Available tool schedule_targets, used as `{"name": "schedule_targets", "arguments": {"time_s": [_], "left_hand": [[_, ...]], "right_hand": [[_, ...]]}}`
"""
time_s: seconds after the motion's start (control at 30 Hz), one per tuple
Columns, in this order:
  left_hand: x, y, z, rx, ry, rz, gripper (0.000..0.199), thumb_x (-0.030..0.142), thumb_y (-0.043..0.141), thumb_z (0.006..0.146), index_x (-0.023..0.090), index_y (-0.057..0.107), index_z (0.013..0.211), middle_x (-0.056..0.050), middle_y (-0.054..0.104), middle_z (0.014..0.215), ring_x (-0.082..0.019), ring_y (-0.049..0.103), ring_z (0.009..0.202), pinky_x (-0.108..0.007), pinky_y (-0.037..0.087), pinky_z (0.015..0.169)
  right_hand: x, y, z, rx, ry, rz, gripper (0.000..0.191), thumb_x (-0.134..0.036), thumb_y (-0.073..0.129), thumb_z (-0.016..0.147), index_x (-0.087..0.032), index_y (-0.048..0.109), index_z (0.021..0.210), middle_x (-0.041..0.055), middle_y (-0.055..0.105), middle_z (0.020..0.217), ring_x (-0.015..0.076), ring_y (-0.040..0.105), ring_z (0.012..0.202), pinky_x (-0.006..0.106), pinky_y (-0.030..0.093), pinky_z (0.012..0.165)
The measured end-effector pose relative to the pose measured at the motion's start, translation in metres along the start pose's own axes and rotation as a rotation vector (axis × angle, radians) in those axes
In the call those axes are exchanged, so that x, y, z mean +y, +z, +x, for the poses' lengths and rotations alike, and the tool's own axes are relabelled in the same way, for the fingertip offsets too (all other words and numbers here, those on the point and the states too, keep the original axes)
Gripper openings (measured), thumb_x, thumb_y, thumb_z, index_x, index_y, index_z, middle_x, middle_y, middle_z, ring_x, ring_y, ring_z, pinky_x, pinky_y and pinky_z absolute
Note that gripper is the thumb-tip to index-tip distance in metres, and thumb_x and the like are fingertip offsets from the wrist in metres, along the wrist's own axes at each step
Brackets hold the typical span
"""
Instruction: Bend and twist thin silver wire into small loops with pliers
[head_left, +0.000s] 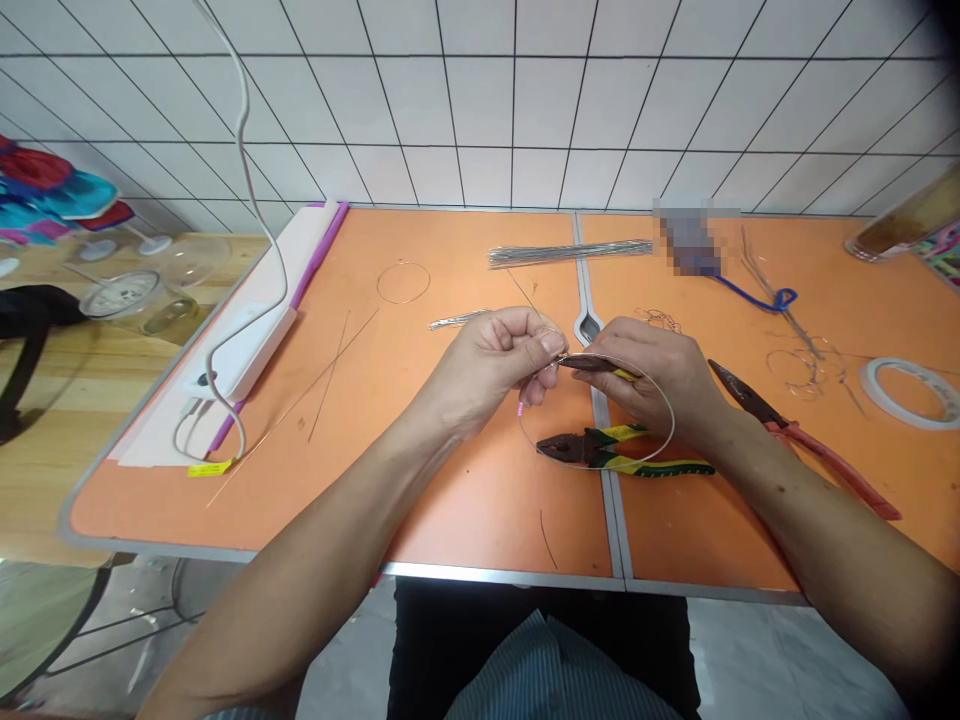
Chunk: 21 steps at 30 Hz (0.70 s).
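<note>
Thin wire hoop [673,422], head view. It hangs between my hands, clear of the orange table top [457,500], with its lower curve just above the combination pliers [622,455]. It feels light and springy: stiff enough to keep its round shape, but likely to kink if forced. The smooth drawn metal looks slippery, so the safest hold seems to be close to the end, not out on the loop, where it would flex.

A small pink bead [519,408] sits on the wire just below my left hand [491,365]. That hand is closed in a tight pinch on the wire, though my fingers hide the exact grip. My right hand [652,385] is curled firmly around the yellow-handled pliers [622,373], their dark steel nose reaching toward my left fingertips.

Nearby on the table: a bundle of straight wires [570,254], a loose wire ring [403,283], red-handled pliers [795,430], and a roll of clear tape [907,392]. Its smooth, pale roll contrasts with the matte orange top.
</note>
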<state>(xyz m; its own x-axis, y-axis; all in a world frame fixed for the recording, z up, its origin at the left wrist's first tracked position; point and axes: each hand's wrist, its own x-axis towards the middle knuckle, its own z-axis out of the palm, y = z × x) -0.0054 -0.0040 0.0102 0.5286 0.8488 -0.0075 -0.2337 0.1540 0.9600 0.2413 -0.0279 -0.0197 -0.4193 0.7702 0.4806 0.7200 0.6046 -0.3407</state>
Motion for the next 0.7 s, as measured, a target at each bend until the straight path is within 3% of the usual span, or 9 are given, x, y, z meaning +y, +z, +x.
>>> {"name": "schedule_targets", "arguments": {"time_s": [0.4, 0.7], "left_hand": [[-0.0020, 0.0027, -0.0007, -0.053, -0.060, -0.086, 0.046, 0.052, 0.101, 0.082, 0.019, 0.068, 0.079, 0.001, 0.068, 0.064, -0.008, 0.057, 0.048, -0.022, 0.044, 0.047], [-0.0020, 0.0022, 0.0000, -0.057, -0.058, -0.132, 0.048, 0.052, 0.103, 0.080, 0.018, 0.069, 0.079, 0.002, 0.068, 0.063, -0.007, 0.056, 0.048, -0.020, 0.046, 0.048]], "right_hand": [[0.0020, 0.0005, 0.0021, -0.014, 0.004, 0.059, 0.042, -0.061, 0.068, 0.111, -0.029, 0.077, 0.085, 0.0035, 0.074, 0.082, 0.0223, 0.066, 0.076, 0.039, 0.043, 0.067], [0.0079, 0.0048, 0.0010, 0.062, -0.117, -0.013, 0.032, -0.052, 0.072, 0.112, -0.027, 0.080, 0.094, 0.0019, 0.075, 0.084, 0.0194, 0.067, 0.077, 0.036, 0.042, 0.066]]}}
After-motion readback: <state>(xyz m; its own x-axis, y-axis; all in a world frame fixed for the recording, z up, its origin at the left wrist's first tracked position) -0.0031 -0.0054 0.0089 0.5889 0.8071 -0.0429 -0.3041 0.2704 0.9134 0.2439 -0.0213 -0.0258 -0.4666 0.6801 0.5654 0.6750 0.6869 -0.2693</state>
